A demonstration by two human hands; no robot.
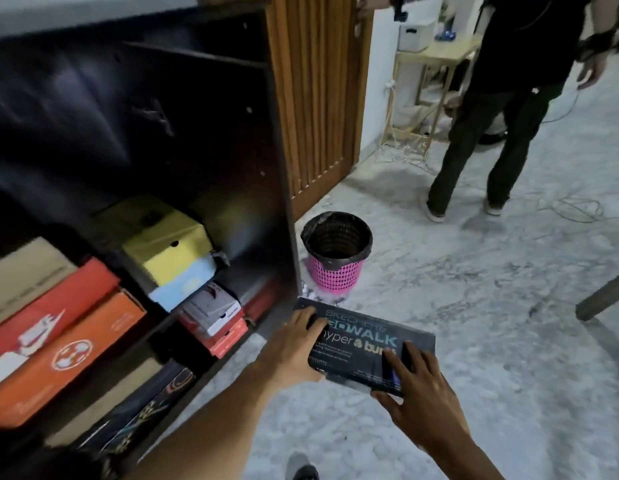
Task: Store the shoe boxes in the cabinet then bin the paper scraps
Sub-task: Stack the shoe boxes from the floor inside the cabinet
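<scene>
at the near edge of the open cabinet [282,174], the left hand [294,344] curls its fingers [309,315] over the left end of a dark shoe box [356,341], while the right hand [422,396] spreads its fingers [394,362] on the lid's near right corner, thumb along the edge; both hold it above the pale marbled floor [491,306]. just left of it, the shelves carry stacked boxes: a yellow box [162,244] on a light blue one, a red box [58,299] and an orange box [69,355] side by side. beyond the held box stands a pink basket [335,275] with a black liner, beside the cabinet's side wall. farther off, another person [491,116] in dark clothes stands on the floor.
</scene>
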